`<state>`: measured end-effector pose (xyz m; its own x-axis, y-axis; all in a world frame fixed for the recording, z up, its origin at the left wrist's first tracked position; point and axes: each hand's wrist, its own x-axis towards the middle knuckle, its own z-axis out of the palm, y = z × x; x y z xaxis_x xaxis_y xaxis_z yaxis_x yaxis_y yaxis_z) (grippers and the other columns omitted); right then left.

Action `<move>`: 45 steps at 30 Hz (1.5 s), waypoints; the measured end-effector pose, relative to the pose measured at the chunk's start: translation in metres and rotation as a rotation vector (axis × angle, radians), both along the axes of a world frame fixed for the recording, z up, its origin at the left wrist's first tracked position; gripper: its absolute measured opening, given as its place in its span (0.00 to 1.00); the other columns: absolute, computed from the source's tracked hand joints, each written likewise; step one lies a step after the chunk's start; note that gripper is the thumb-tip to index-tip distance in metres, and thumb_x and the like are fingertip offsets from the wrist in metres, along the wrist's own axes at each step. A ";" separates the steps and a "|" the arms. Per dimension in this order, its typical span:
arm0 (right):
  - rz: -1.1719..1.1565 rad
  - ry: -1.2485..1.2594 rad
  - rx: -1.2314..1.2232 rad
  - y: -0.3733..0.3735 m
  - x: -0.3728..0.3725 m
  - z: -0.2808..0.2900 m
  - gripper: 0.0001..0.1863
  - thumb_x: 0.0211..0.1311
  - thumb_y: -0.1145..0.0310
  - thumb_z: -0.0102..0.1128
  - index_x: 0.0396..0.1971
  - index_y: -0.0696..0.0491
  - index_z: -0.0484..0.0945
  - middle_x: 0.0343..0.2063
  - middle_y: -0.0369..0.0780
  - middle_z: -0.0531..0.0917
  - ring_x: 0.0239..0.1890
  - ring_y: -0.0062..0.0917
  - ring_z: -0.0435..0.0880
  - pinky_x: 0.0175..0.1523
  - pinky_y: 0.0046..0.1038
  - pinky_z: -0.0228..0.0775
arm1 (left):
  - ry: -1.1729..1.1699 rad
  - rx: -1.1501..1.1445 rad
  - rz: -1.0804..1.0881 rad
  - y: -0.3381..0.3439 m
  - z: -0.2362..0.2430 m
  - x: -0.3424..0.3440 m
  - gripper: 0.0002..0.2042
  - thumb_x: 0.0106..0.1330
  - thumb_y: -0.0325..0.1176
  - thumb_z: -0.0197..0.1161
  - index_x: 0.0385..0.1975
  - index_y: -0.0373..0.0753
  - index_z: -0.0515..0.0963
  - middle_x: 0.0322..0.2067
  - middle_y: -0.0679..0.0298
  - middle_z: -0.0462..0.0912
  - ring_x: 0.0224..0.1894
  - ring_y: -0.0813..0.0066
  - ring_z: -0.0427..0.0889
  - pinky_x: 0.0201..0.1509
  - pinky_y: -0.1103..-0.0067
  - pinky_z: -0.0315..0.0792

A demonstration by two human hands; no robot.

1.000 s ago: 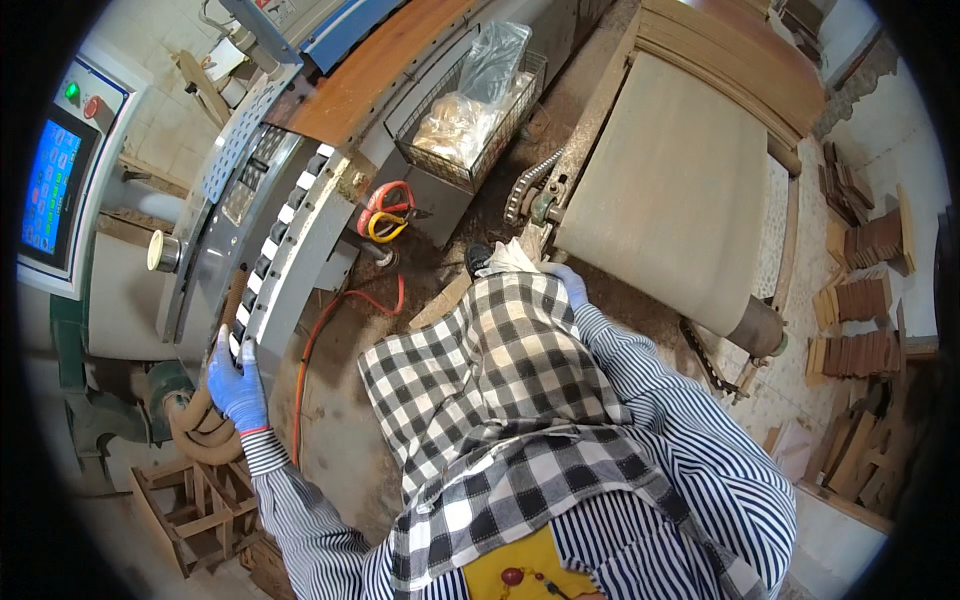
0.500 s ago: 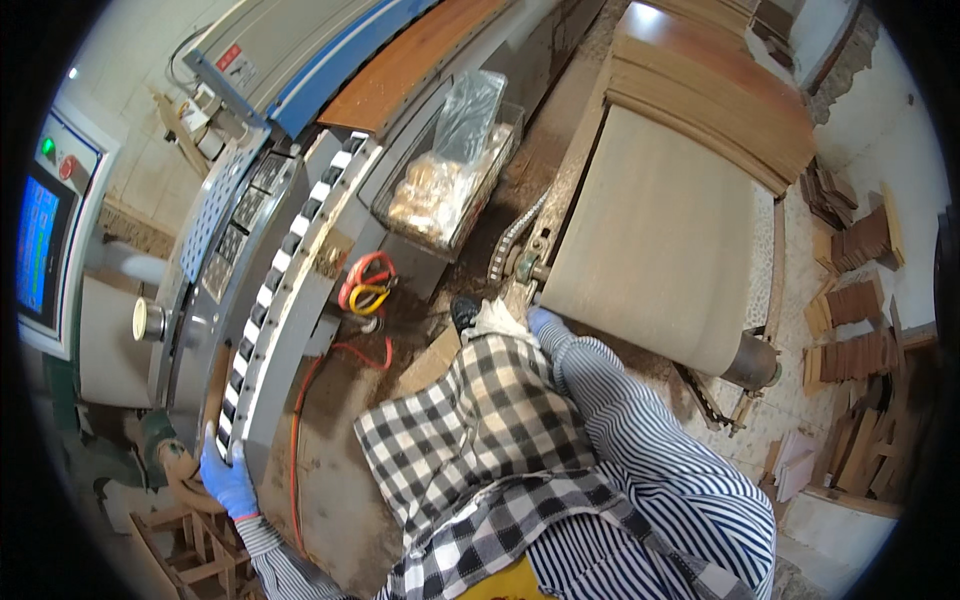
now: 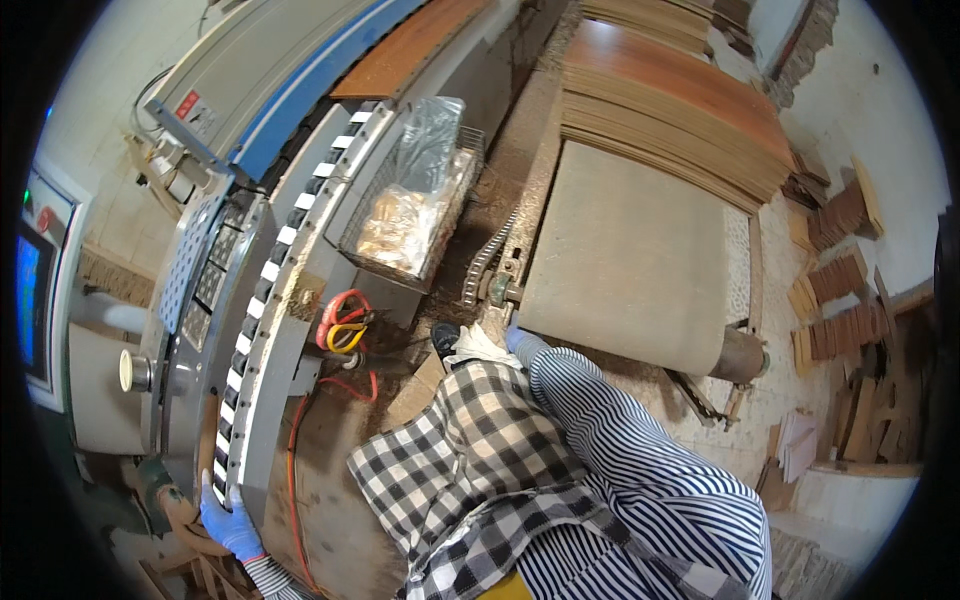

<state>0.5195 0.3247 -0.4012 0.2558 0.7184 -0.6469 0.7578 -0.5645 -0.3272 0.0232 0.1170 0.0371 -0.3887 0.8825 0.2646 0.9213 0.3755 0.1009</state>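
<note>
My left hand (image 3: 230, 524), in a blue glove with a red cuff edge, is at the near end of the black-and-white roller track (image 3: 254, 308). Its thumb and fingers are spread apart. A narrow brown strip (image 3: 208, 440) lies along the machine just beyond the fingertips; whether they touch it is unclear. My right hand (image 3: 520, 341), also in a blue glove, is by the near-left corner of the belt conveyor (image 3: 630, 260). Its fingers are mostly hidden by the striped sleeve. A whitish cloth (image 3: 477, 346) lies just left of it; I cannot tell whether the hand holds it.
A wire basket (image 3: 432, 268) with plastic-wrapped contents hangs beside the machine, above red and yellow coiled hoses (image 3: 343, 322). Brown panels (image 3: 670, 110) are stacked at the conveyor's far end. A control screen (image 3: 35, 300) stands at left, and wood pieces (image 3: 838, 330) lie at right.
The view has shifted, so the machine and conveyor appear farther left and mostly lower. My left hand stays at the track's near end, and my right hand stays by the conveyor corner.
</note>
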 end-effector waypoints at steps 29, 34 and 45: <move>-0.096 0.071 0.016 0.005 -0.011 -0.006 0.21 0.70 0.60 0.39 0.53 0.53 0.76 0.57 0.43 0.75 0.57 0.39 0.75 0.61 0.40 0.66 | 0.022 0.000 -0.034 -0.011 -0.013 -0.027 0.28 0.66 0.44 0.59 0.60 0.29 0.68 0.57 0.48 0.74 0.59 0.56 0.73 0.64 0.70 0.63; -0.145 0.092 0.033 0.009 -0.013 -0.010 0.22 0.72 0.59 0.36 0.55 0.52 0.75 0.60 0.42 0.73 0.61 0.39 0.72 0.65 0.39 0.62 | -0.003 0.021 -0.035 -0.010 -0.013 -0.025 0.28 0.66 0.44 0.58 0.60 0.29 0.68 0.57 0.48 0.74 0.59 0.56 0.73 0.64 0.70 0.63; -0.094 0.110 0.021 0.006 -0.012 0.010 0.22 0.70 0.58 0.38 0.53 0.54 0.75 0.56 0.46 0.75 0.58 0.42 0.74 0.62 0.39 0.63 | 0.018 -0.008 -0.013 -0.008 -0.012 -0.022 0.27 0.68 0.44 0.56 0.60 0.30 0.68 0.58 0.51 0.74 0.60 0.59 0.72 0.64 0.72 0.63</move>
